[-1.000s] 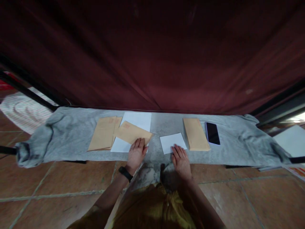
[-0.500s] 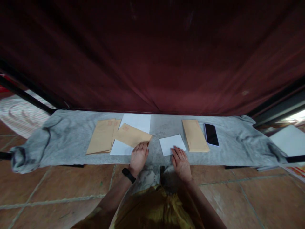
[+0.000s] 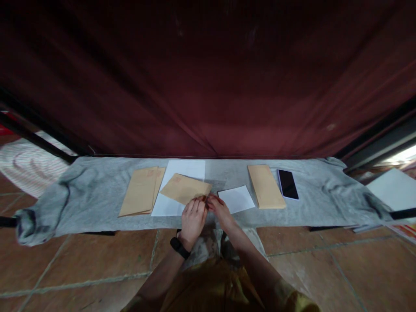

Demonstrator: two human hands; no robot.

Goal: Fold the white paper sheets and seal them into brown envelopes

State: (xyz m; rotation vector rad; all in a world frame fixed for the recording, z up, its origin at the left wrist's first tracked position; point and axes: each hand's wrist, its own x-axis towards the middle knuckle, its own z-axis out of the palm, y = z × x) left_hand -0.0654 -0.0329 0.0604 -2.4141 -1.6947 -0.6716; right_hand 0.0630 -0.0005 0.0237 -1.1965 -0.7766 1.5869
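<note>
A single brown envelope (image 3: 186,188) lies slanted over a white sheet of paper (image 3: 191,166). My left hand (image 3: 194,216), with a black band at its wrist, grips this envelope at its near right corner, fingers curled. Against those fingertips is my right hand (image 3: 219,208), its fingers bent together at the envelope's right end; the exact hold is partly hidden. Just right of it, a folded white paper (image 3: 238,199) rests on the grey cloth, with neither hand gripping it.
Several brown envelopes (image 3: 139,190) are stacked at the left. A thicker pile of brown envelopes (image 3: 266,186) sits at the right, beside a phone (image 3: 288,184). The grey cloth (image 3: 325,195) covers a narrow table against a dark red curtain (image 3: 208,86).
My right hand has left the folded white paper and moved left to the envelope's end, meeting my left hand. The envelope has shifted slightly right.
</note>
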